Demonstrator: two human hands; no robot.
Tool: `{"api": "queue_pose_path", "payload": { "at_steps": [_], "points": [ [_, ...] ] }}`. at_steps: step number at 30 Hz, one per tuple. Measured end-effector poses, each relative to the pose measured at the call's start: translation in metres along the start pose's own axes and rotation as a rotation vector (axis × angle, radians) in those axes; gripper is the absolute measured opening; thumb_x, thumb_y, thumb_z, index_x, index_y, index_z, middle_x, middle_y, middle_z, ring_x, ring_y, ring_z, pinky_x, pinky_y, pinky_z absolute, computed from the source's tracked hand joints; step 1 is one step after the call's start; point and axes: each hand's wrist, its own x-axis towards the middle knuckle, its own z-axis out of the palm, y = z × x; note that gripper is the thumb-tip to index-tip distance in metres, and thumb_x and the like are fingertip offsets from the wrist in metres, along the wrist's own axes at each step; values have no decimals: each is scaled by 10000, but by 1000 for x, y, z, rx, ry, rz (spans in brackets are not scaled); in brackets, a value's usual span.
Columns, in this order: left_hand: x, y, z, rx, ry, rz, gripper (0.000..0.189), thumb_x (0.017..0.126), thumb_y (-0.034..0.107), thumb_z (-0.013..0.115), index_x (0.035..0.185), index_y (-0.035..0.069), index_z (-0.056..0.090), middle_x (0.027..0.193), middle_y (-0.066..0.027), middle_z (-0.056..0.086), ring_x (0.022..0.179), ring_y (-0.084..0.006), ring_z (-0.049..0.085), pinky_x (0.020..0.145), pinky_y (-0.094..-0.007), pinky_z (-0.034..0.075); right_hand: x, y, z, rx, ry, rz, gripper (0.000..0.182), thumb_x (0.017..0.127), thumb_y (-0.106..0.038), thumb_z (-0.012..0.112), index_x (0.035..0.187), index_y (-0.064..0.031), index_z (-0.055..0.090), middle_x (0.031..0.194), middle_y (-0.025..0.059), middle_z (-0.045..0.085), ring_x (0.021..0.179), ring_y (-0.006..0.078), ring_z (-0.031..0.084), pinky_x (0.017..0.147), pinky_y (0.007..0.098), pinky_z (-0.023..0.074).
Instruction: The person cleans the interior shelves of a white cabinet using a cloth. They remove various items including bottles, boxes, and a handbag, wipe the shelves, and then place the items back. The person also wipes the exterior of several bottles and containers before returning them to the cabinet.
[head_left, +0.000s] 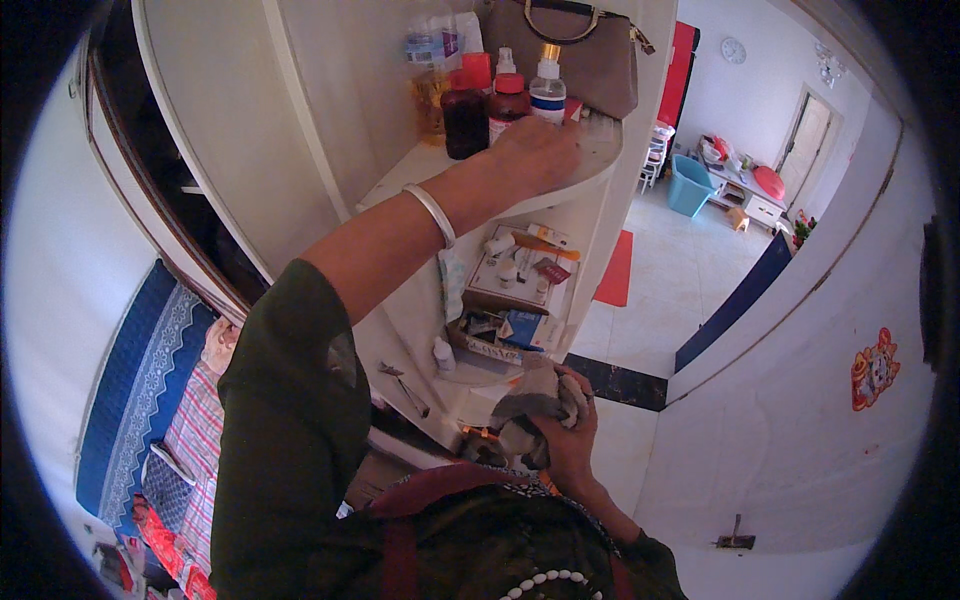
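My left hand (541, 154) reaches over a rounded corner shelf (607, 159), just in front of a clear spray bottle (548, 94) with a gold top. Its fingertips are partly hidden, and whether they grip anything is unclear. Beside its wrist stand a dark red-capped bottle (465, 124) and a second red-capped bottle (509, 99). A taupe handbag (592, 64) sits behind them. Lower down, close to my body, my right hand (574, 442) clutches a bunched grey-beige cloth (536, 394).
Under my left forearm, a lower shelf holds a white box (495, 281) topped with small bottles, an open carton (484, 343) of packets and a small white bottle (444, 354). A doorway on the right shows a blue bin (690, 187). A bed (191, 427) lies to the left.
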Motion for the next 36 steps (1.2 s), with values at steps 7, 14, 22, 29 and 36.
{"api": "queue_pose_path", "payload": {
  "at_steps": [7,14,22,29,36],
  "points": [
    [3,-2,6,-81,-59,-155,180,744,100,504,863,-11,583,950,-172,540,756,-279,617,575,-375,511,0,-5,0,-48,-9,32,558,641,48,633,1149,-63,428,1166,75,462,1082,197,444,923,315,376],
    [-20,1,-4,238,-44,-107,286,769,151,545,1018,25,488,946,-137,540,662,-276,602,529,-361,495,-1,-18,3,-213,-8,-15,564,628,45,638,1145,-55,435,1139,68,477,1053,192,466,908,299,384],
    [-62,51,-37,0,142,-113,256,771,130,535,1012,55,494,891,-124,581,666,-267,597,522,-359,484,-14,4,-31,35,284,168,519,676,2,617,1160,-20,430,1118,94,482,1028,197,482,852,305,430],
    [-165,137,83,-732,64,-440,176,794,107,533,961,89,584,850,-95,605,709,-258,591,559,-302,479,-30,29,-97,201,408,331,381,784,-102,515,1145,-8,437,1048,122,524,968,229,528,844,352,437],
    [-170,142,218,-1404,-144,-1070,198,754,190,562,881,46,610,767,-116,626,701,-246,605,612,-336,476,-48,26,-138,540,587,460,331,810,-230,508,1088,-50,488,1016,95,554,929,236,543,806,371,454]
  ]
}}
